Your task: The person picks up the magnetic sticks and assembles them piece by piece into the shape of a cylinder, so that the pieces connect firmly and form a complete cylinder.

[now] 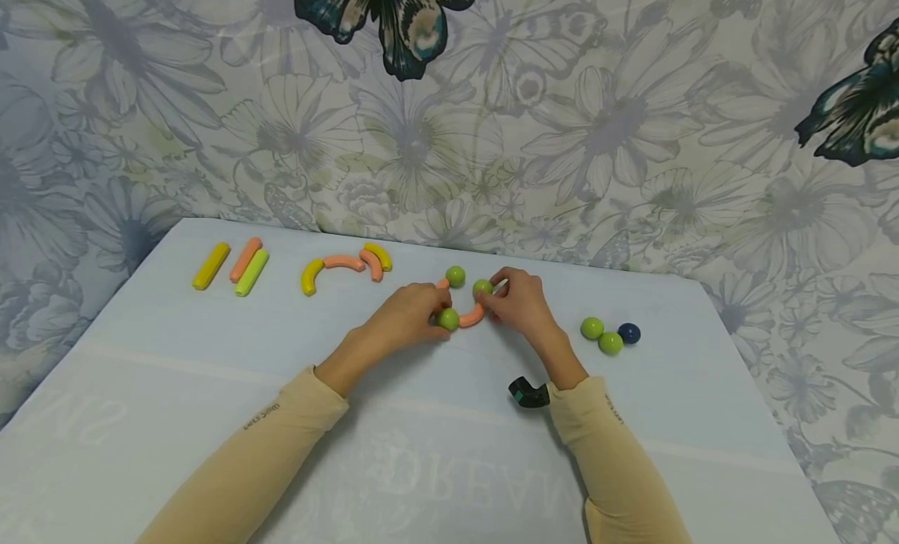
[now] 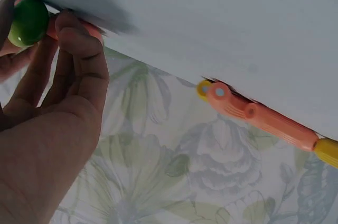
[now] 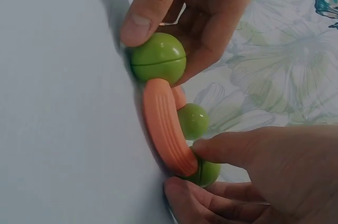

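Observation:
On the white table, my left hand (image 1: 410,316) holds a glossy green ball (image 1: 448,318) between thumb and fingers. My right hand (image 1: 525,304) pinches a second green ball (image 1: 482,287) a little farther back. A curved orange rod (image 3: 166,129) with ridged sides spans these two balls, its ends against them. Behind it stands a third green ball (image 1: 455,275), beside another orange rod (image 1: 442,283) mostly covered by my left hand. In the left wrist view, left fingers bend near the held ball (image 2: 29,21).
Yellow and orange curved rods (image 1: 342,261) lie in a chain to the left. Farther left are straight yellow (image 1: 211,265), orange (image 1: 246,259) and lime (image 1: 251,272) rods. Two green balls (image 1: 592,328) and a dark blue ball (image 1: 629,333) sit right. A patterned wall covering (image 1: 421,154) rises behind.

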### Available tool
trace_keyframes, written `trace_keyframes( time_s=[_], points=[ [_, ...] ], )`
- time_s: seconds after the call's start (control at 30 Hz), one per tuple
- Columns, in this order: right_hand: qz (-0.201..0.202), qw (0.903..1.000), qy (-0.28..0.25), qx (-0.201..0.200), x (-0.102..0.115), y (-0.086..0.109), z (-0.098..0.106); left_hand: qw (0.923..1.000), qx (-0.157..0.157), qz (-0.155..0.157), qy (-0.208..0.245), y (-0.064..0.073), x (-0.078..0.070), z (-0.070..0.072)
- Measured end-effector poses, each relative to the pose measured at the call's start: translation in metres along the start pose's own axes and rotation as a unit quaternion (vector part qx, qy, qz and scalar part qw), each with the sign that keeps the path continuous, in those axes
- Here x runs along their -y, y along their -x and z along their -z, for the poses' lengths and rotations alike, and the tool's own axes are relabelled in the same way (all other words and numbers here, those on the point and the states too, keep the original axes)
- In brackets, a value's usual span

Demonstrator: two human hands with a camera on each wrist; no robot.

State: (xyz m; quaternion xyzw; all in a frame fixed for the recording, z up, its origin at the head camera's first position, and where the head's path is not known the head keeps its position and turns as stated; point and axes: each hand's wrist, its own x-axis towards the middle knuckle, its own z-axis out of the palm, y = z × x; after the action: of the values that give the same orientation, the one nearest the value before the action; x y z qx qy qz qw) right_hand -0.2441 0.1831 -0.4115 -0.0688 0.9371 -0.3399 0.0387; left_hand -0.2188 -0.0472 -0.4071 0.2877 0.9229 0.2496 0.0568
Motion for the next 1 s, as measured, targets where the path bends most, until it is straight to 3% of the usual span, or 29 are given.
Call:
trace_keyframes(
  time_s=[0.3, 0.57, 0.7, 1.0],
  points=[
    [-0.001, 0.9998, -0.006, -0.02, 0.0, 0.0, -0.003, 0.9994, -0.019, -0.011, -0.025, -0.001, -0.013, -0.008],
    [-0.049, 0.9961, 0.038, 0.063, 0.011, 0.005, -0.001, 0.9964, -0.054, -0.016, -0.063, 0.0, -0.016, -0.014],
    [-0.06, 0.9936, 0.042, 0.086, 0.019, 0.008, -0.003, 0.9935, -0.076, -0.02, -0.082, 0.001, -0.018, -0.017],
    [-0.056, 0.9955, 0.052, 0.057, 0.025, 0.011, -0.008, 0.9804, -0.133, -0.052, -0.136, 0.005, -0.023, -0.027]
  ],
)
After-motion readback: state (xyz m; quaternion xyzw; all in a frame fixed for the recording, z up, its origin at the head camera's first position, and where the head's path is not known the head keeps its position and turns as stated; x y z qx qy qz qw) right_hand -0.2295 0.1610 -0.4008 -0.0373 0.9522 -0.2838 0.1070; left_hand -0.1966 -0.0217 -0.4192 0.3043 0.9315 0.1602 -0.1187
